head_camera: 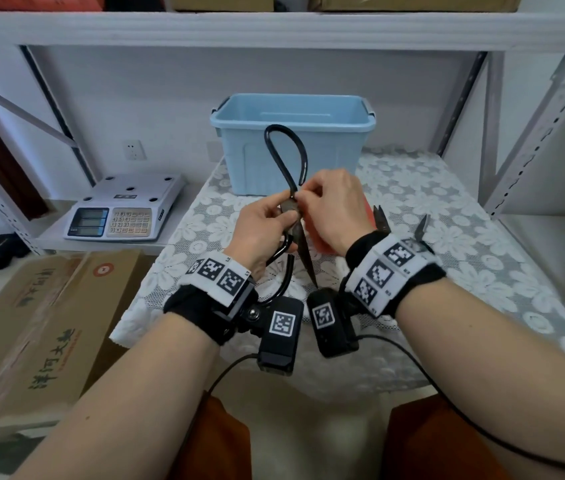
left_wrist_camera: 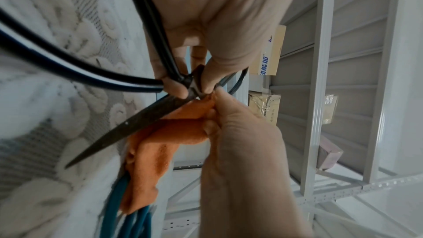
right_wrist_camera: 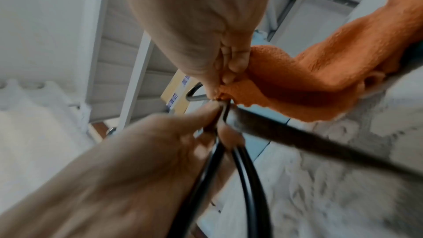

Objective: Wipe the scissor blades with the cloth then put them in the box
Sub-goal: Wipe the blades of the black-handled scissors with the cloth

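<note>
The black-handled scissors (head_camera: 293,216) hang above the lace-covered tabletop (head_camera: 447,244), blades pointing back at me. My left hand (head_camera: 260,230) pinches them at the pivot. My right hand (head_camera: 333,206) pinches the orange cloth (left_wrist_camera: 174,133) against the blade base. The blue box (head_camera: 294,143) stands just behind.

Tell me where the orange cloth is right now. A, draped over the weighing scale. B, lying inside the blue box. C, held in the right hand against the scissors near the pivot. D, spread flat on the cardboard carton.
C: the left wrist view shows the right hand pinching the orange cloth against the scissors near the pivot, while the left hand holds the scissors.
</note>
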